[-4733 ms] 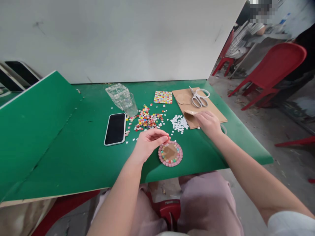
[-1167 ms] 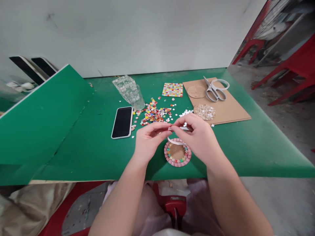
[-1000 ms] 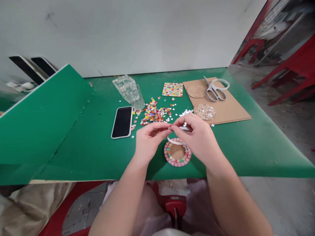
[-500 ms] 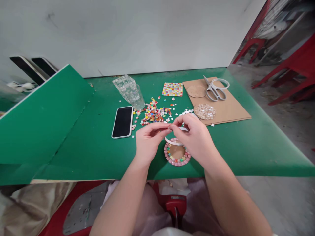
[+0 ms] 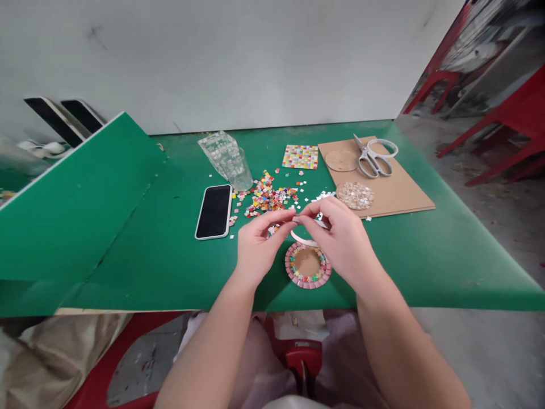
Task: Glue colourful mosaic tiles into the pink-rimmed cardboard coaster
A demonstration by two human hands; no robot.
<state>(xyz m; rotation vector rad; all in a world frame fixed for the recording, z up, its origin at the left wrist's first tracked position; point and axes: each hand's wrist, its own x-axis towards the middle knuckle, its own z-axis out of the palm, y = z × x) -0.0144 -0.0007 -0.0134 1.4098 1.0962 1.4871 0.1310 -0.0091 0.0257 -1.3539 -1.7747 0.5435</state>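
Green tabletop [image 5: 426,267] against a bare pale wall, red chairs off to the right. Worked close over a round tiled coaster [image 5: 308,266] near the front edge. Had brought the right hand [image 5: 344,241] back from the cardboard sheet [image 5: 395,196], its place a few seconds earlier, and joined it to the left hand [image 5: 255,247] above the coaster. Pinched a thin white strip [image 5: 303,240] between thumb and forefinger of both hands, the other fingers loosely curled. Let the loop of it hang down to the coaster's far rim; could not tell whether touching. Barely shifted over the last second: same pinch, same spot, hands tip to tip. Left the pale tiled disc [image 5: 355,195] lying on the cardboard sheet, near the scissors [image 5: 374,156]. Left untouched the phone [image 5: 213,211], the glass [image 5: 238,170] and the scatter of coloured tiles [image 5: 268,199] behind the hands.
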